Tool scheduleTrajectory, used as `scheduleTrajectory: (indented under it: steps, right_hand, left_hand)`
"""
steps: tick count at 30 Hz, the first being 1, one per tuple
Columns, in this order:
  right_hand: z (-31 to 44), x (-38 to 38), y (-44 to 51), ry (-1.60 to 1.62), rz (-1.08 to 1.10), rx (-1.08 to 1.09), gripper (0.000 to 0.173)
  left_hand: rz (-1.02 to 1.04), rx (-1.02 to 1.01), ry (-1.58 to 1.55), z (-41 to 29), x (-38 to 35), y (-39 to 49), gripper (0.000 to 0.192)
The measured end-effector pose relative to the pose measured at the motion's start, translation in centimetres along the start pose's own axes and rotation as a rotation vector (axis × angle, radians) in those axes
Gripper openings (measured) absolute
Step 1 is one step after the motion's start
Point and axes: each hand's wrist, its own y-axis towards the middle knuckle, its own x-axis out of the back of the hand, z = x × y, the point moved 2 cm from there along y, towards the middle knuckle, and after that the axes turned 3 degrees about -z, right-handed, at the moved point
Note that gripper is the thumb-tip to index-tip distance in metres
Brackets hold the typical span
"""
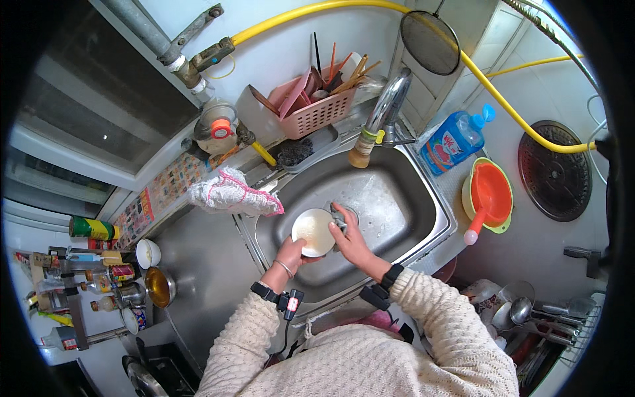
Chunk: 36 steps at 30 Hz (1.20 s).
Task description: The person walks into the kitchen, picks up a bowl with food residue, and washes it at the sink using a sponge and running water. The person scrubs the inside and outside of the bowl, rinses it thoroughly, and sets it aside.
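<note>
Over the stainless steel sink (392, 198) my left hand (288, 258) grips a small white bowl (312, 232) by its near rim. The bowl is tilted so its inside faces me, and some whitish wetness shows in it. My right hand (353, 240) holds a grey-green scrubbing cloth or pad (339, 218) at the bowl's right edge. Fingers cover part of that pad, so its exact kind is unclear. Water drops lie on the sink floor around the drain, which my right hand partly hides. Above the basin's far side hangs the chrome faucet (386, 106).
A white rag with pink edging (235, 193) lies at the sink's left corner. Behind are a pink utensil basket (317, 116) and a dark scouring pad (295, 151) in a tray. To the right stand a blue detergent bottle (452, 141) and an orange ladle (491, 193) in a green basin.
</note>
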Motion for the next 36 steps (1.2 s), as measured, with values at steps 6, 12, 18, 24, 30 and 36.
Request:
scheduleTrajectory:
  steps: [6,12,18,24,30,36]
  right_hand:
    - [0.9,-2.0,1.9,0.964,0.316,-0.537,0.039]
    - [1.2,-2.5,-2.0,1.326,-0.034,-0.83,0.044]
    - [0.8,-2.4,-4.2,0.793,-0.315,-0.505,0.052]
    - [-0.6,-1.2,-0.7,0.912,-0.174,-0.465,0.053]
    - [-0.5,-3.1,-1.3,1.466,0.239,-0.724,0.045]
    - [0.2,-2.9,-3.2,1.41,-0.029,-0.648,0.061]
  left_hand:
    - [0.189,0.14,0.131,-1.7,-2.2,-2.7,0.035]
    - [0.018,-0.084,0.004,-1.0,-4.5,-2.0,0.031]
    - [-0.279,-0.253,0.182,-0.3,-5.1,-0.4,0.034]
    - [-0.136,-0.107,0.308,-1.0,-4.9,-0.8,0.021]
    - [-0.146,-0.214,0.38,0.3,-4.4,1.7,0.022]
    - [-0.629,-0.692,0.914,0.1,-3.1,2.7,0.026]
